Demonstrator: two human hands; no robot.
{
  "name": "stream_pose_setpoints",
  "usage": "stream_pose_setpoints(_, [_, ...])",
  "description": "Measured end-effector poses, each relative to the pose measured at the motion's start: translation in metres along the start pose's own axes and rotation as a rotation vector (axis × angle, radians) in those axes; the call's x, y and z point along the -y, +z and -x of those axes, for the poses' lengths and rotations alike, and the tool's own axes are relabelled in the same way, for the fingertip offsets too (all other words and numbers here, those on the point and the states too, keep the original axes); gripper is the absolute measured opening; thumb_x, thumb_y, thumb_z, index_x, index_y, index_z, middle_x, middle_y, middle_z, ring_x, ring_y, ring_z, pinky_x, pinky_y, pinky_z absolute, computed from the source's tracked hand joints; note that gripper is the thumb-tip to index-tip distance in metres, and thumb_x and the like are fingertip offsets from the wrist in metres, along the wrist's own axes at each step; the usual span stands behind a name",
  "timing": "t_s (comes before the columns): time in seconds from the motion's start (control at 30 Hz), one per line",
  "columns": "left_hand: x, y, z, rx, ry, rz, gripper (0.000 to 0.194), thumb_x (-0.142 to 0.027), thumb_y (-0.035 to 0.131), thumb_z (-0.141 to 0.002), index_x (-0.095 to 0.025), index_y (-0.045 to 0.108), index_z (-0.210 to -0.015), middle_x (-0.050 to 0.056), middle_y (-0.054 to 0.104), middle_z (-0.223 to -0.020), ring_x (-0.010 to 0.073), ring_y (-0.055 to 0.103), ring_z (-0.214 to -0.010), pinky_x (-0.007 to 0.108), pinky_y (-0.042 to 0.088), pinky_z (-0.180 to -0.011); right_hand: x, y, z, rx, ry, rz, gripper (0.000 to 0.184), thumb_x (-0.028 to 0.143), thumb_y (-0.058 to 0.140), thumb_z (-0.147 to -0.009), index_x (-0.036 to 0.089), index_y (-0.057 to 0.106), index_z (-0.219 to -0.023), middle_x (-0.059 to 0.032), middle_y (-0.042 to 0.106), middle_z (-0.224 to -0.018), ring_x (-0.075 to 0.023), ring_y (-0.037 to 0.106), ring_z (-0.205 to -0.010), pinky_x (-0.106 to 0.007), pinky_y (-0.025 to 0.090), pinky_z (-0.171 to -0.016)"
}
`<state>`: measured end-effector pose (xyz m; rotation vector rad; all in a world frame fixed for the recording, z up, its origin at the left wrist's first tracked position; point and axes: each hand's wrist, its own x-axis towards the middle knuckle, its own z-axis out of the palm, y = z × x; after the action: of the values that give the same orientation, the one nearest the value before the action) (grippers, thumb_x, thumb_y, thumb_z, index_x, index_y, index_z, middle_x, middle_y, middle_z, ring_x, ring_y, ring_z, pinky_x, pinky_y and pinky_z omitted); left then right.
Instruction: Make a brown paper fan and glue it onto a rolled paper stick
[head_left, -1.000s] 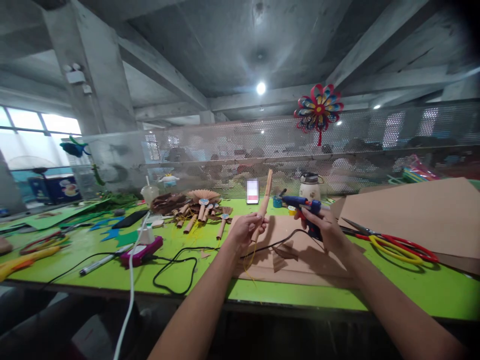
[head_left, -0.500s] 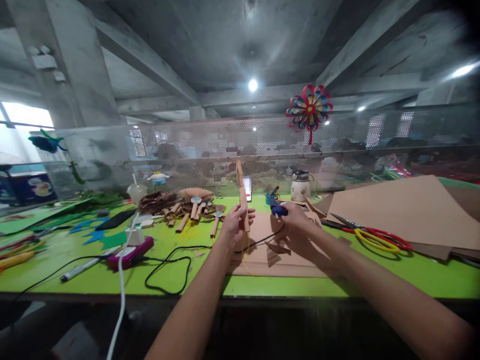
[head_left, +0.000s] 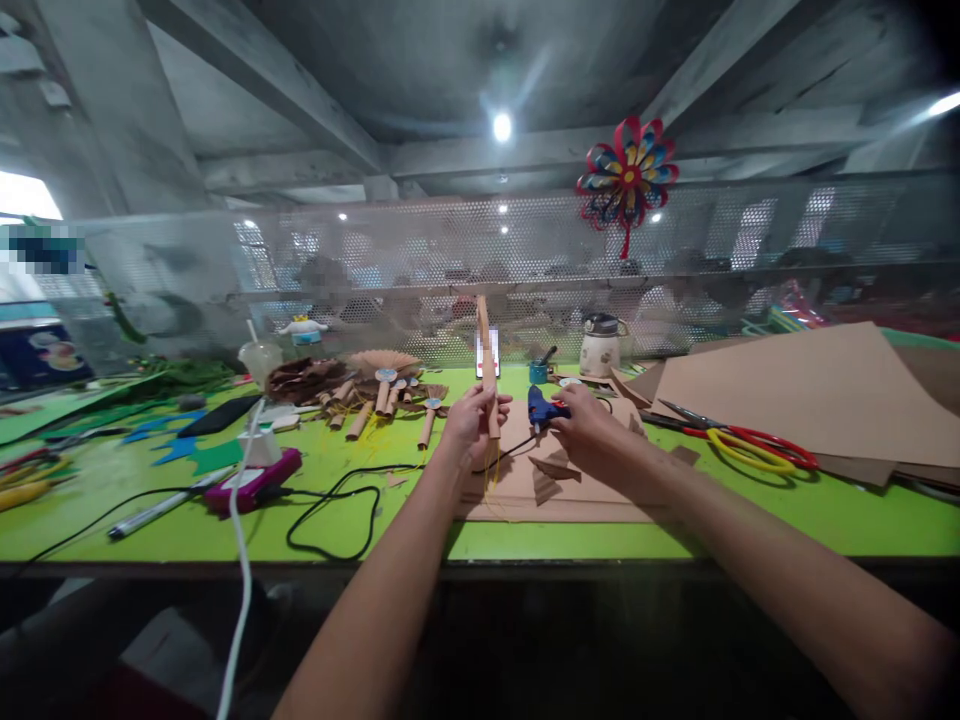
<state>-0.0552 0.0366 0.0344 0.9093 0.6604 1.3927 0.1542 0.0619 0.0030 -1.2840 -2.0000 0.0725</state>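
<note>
My left hand [head_left: 474, 418] is closed around the paper tube handle of a brown paper fan [head_left: 488, 375], held upright and seen edge-on. Yellow string [head_left: 492, 478] dangles below the handle. Over the right part of the stacked brown cardboard [head_left: 525, 505], my right hand [head_left: 589, 420] has its fingers around the handle end of a blue hot glue gun [head_left: 541, 408]. Its black cord runs off to the left, behind my left hand. Torn brown paper scraps [head_left: 551, 478] lie on the cardboard just below the gun.
Several finished paper fans [head_left: 386, 390] lie to the left. A purple power strip [head_left: 255, 480] with cords sits nearer the front. Scissors [head_left: 750, 445] and large brown sheets [head_left: 772, 390] are at right. Behind stand a phone [head_left: 491, 355], a teal pot [head_left: 538, 371] and a bottle [head_left: 600, 348].
My right hand has lowered the glue gun towards the cardboard, and the gun has turned in the fingers. My left hand keeps the fan upright. The camera view has tilted slightly.
</note>
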Motion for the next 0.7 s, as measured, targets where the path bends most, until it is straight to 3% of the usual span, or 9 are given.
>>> stream_pose_setpoints(0.07, [0.000, 0.000, 0.000, -0.006, -0.007, -0.008, 0.005, -0.012, 0.055, -0.083, -0.013, 0.052, -0.080, 0.006, 0.063, -0.066, 0.0095, 0.055, -0.051, 0.018, 0.044, -0.047, 0.006, -0.005, 0.008, -0.086, -0.055, 0.020, 0.016, 0.018, 0.061, -0.077, 0.015, 0.066, -0.092, -0.0136, 0.056, -0.114, -0.0255, 0.050, -0.099, -0.033, 0.040, -0.081])
stream_pose_setpoints(0.13, [0.001, 0.000, 0.000, -0.011, -0.009, -0.015, 0.003, -0.013, 0.056, -0.083, -0.013, 0.053, -0.081, 0.006, 0.063, -0.068, 0.0095, 0.055, -0.051, 0.018, 0.045, -0.048, 0.011, -0.011, 0.016, -0.084, -0.111, 0.019, 0.012, 0.019, 0.056, -0.082, 0.017, 0.068, -0.081, -0.0115, 0.061, -0.100, -0.0234, 0.053, -0.091, -0.032, 0.041, -0.078])
stream_pose_setpoints(0.27, [0.003, 0.000, -0.001, -0.014, -0.002, -0.036, 0.003, -0.015, 0.053, -0.086, -0.013, 0.055, -0.086, 0.007, 0.064, -0.069, 0.0098, 0.056, -0.052, 0.018, 0.045, -0.048, 0.016, -0.025, 0.032, 0.135, -0.091, -0.017, 0.024, 0.027, 0.056, -0.083, 0.018, 0.067, -0.064, -0.0050, 0.062, -0.068, -0.0175, 0.054, -0.065, -0.028, 0.037, -0.061])
stream_pose_setpoints(0.37, [0.005, 0.001, -0.002, -0.011, -0.004, -0.054, 0.007, -0.019, 0.051, -0.088, -0.013, 0.055, -0.087, 0.007, 0.064, -0.069, 0.0103, 0.056, -0.052, 0.019, 0.045, -0.047, 0.019, -0.033, 0.045, 0.325, -0.050, -0.045, 0.030, 0.038, 0.059, -0.082, 0.017, 0.067, -0.062, -0.0045, 0.062, -0.062, -0.0162, 0.052, -0.058, -0.027, 0.030, -0.052])
stream_pose_setpoints(0.47, [0.006, 0.003, -0.001, 0.007, -0.017, -0.071, 0.009, -0.022, 0.053, -0.088, -0.013, 0.054, -0.084, 0.008, 0.064, -0.070, 0.0106, 0.056, -0.053, 0.019, 0.045, -0.047, 0.025, -0.037, 0.051, 0.403, -0.052, -0.054, 0.032, 0.041, 0.060, -0.081, 0.014, 0.070, -0.066, -0.0068, 0.063, -0.064, -0.0162, 0.051, -0.059, -0.027, 0.027, -0.052])
stream_pose_setpoints(0.7, [0.008, 0.005, 0.001, 0.104, -0.022, -0.099, 0.005, -0.019, 0.055, -0.085, -0.015, 0.052, -0.083, 0.006, 0.064, -0.072, 0.0111, 0.058, -0.054, 0.020, 0.046, -0.050, 0.038, -0.036, 0.048, 0.499, -0.082, 0.010, 0.020, 0.026, 0.058, -0.078, 0.013, 0.067, -0.067, -0.0057, 0.060, -0.062, -0.0138, 0.046, -0.058, -0.026, 0.025, -0.054])
